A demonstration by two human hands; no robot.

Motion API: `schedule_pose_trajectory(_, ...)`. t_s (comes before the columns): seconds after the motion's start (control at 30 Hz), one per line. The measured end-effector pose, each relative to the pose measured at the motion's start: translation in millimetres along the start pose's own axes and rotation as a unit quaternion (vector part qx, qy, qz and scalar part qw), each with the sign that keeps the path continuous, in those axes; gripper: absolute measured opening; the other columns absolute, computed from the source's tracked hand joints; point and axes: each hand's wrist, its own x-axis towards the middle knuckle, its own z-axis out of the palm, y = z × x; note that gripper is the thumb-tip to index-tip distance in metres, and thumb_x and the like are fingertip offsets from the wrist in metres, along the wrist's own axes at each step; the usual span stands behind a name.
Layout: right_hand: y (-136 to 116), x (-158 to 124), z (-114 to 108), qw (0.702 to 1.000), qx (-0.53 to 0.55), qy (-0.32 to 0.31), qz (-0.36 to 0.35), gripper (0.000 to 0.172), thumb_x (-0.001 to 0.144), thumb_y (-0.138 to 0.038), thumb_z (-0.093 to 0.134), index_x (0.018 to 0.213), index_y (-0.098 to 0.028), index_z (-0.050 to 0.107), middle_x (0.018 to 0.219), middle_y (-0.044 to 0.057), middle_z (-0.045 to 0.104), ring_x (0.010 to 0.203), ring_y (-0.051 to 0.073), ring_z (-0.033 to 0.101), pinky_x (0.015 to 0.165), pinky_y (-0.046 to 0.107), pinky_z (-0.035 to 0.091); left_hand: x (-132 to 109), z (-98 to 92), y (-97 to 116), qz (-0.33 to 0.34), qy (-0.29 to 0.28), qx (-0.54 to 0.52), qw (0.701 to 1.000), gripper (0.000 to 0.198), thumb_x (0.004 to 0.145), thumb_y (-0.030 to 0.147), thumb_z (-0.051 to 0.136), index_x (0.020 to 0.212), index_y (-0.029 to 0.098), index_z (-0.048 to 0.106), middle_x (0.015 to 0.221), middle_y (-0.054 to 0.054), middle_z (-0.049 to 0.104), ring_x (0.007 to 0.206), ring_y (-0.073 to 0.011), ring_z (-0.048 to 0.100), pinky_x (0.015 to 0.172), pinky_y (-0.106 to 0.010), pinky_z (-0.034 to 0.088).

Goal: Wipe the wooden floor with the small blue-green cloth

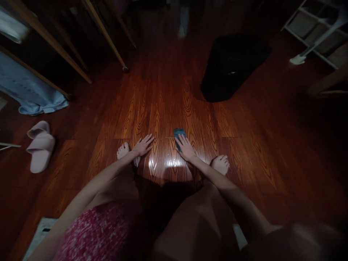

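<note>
My right hand [185, 148] lies on top of a small blue-green cloth [178, 132], with its fingers stretched out over it. The cloth rests on the glossy wooden floor [159, 119], and part of it is hidden under the palm. To the left, my left hand [143, 146] is spread flat against the floorboards with nothing in it. Both hands are between my bare feet: the left foot [123, 150] is close by my left wrist, and the right foot [220, 165] is beyond my right forearm.
A black bin-like box [228, 69] stands ahead to the right. Pale pink slippers [40, 146] lie at left, near hanging light-blue fabric [38, 90] and wooden furniture legs [108, 36]. A white shelf rack [307, 27] stands far right. The surroundings are dim.
</note>
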Motion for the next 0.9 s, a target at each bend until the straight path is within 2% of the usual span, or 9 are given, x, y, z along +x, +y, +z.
schedule_pose_trajectory(0.1, -7, 5, -1, 0.993, -0.001, -0.039, -0.108, 0.063, 0.102, -0.042, 0.033, 0.161, -0.021, 0.024, 0.168, 0.008, 0.021, 0.156, 0.024, 0.011, 0.125, 0.051, 0.02, 1, 0.3, 0, -0.003, -0.001, -0.003, 1.0, 0.066, 0.104, 0.052, 0.031, 0.163, 0.029, 0.011, 0.17, -0.005, 0.008, 0.155, -0.0268, 0.011, 0.122, -0.057, 0.021)
schedule_pose_trajectory(0.17, 4, 8, -8, 0.991, -0.001, -0.047, -0.121, 0.062, 0.101, -0.038, 0.035, 0.16, -0.022, 0.026, 0.168, 0.006, 0.024, 0.156, 0.023, 0.012, 0.126, 0.05, 0.021, 2, 1.6, 0, -0.002, 0.002, -0.006, 1.0, 0.066, 0.104, 0.052, 0.03, 0.162, 0.03, 0.011, 0.17, -0.005, 0.008, 0.155, -0.0269, 0.011, 0.122, -0.057, 0.021)
schedule_pose_trajectory(0.23, 24, 10, -17, 0.995, 0.0, -0.042, -0.091, 0.062, 0.1, -0.035, 0.036, 0.16, -0.023, 0.025, 0.168, 0.004, 0.025, 0.156, 0.022, 0.012, 0.126, 0.051, 0.02, 2, 3.1, -1, -0.003, 0.003, -0.008, 1.0, 0.066, 0.104, 0.052, 0.031, 0.162, 0.031, 0.01, 0.17, -0.004, 0.008, 0.155, -0.0271, 0.011, 0.122, -0.057, 0.021)
schedule_pose_trajectory(0.4, 80, 1, -45, 0.991, -0.002, 0.005, 0.136, 0.061, 0.099, -0.034, 0.035, 0.158, -0.021, 0.031, 0.168, 0.005, 0.025, 0.156, 0.023, 0.013, 0.126, 0.048, 0.018, 2, 4.3, -2, -0.005, 0.0, -0.008, 1.0, 0.066, 0.103, 0.052, 0.032, 0.162, 0.032, 0.01, 0.171, -0.003, 0.007, 0.155, -0.0271, 0.011, 0.122, -0.056, 0.021)
schedule_pose_trajectory(0.5, 102, -16, -58, 0.953, -0.01, 0.067, 0.297, 0.061, 0.1, -0.037, 0.032, 0.158, -0.019, 0.03, 0.168, 0.008, 0.023, 0.155, 0.024, 0.011, 0.125, 0.048, 0.017, 0, 2.8, 0, -0.008, -0.003, -0.006, 1.0, 0.066, 0.103, 0.051, 0.032, 0.162, 0.031, 0.01, 0.171, -0.004, 0.007, 0.155, -0.0269, 0.011, 0.122, -0.056, 0.02)
schedule_pose_trajectory(0.57, 108, -26, -63, 0.926, -0.017, 0.101, 0.364, 0.064, 0.101, -0.039, 0.028, 0.159, -0.012, 0.024, 0.168, 0.015, 0.019, 0.155, 0.029, 0.008, 0.124, 0.053, 0.016, -1, 1.3, 1, -0.006, -0.005, -0.005, 1.0, 0.067, 0.103, 0.051, 0.032, 0.163, 0.03, 0.009, 0.171, -0.004, 0.007, 0.155, -0.0268, 0.011, 0.122, -0.056, 0.02)
schedule_pose_trajectory(0.67, 105, -29, -58, 0.899, -0.023, 0.126, 0.419, 0.069, 0.101, -0.04, 0.025, 0.159, -0.004, 0.018, 0.167, 0.024, 0.012, 0.154, 0.036, 0.005, 0.122, 0.059, 0.014, -1, -0.5, 2, -0.006, -0.003, -0.007, 1.0, 0.066, 0.104, 0.051, 0.031, 0.163, 0.03, 0.009, 0.17, -0.006, 0.007, 0.155, -0.027, 0.011, 0.122, -0.057, 0.02)
schedule_pose_trajectory(0.77, 90, -15, -43, 0.891, -0.023, 0.13, 0.435, 0.072, 0.1, -0.042, 0.026, 0.159, -0.001, 0.017, 0.167, 0.026, 0.009, 0.153, 0.039, 0.003, 0.121, 0.062, 0.013, 0, -0.3, 4, -0.018, -0.006, -0.016, 1.0, 0.067, 0.103, 0.053, 0.03, 0.162, 0.028, 0.011, 0.17, -0.007, 0.007, 0.155, -0.0284, 0.011, 0.121, -0.059, 0.021)
schedule_pose_trajectory(0.9, 57, 14, -17, 0.93, -0.007, 0.098, 0.354, 0.078, 0.098, -0.05, 0.028, 0.16, -0.005, 0.014, 0.169, 0.021, 0.009, 0.154, 0.039, 0.002, 0.121, 0.065, 0.012, 0, 1.4, 8, -0.022, 0.009, -0.027, 0.999, 0.068, 0.103, 0.055, 0.031, 0.163, 0.028, 0.012, 0.17, -0.009, 0.009, 0.155, -0.03, 0.011, 0.12, -0.06, 0.022)
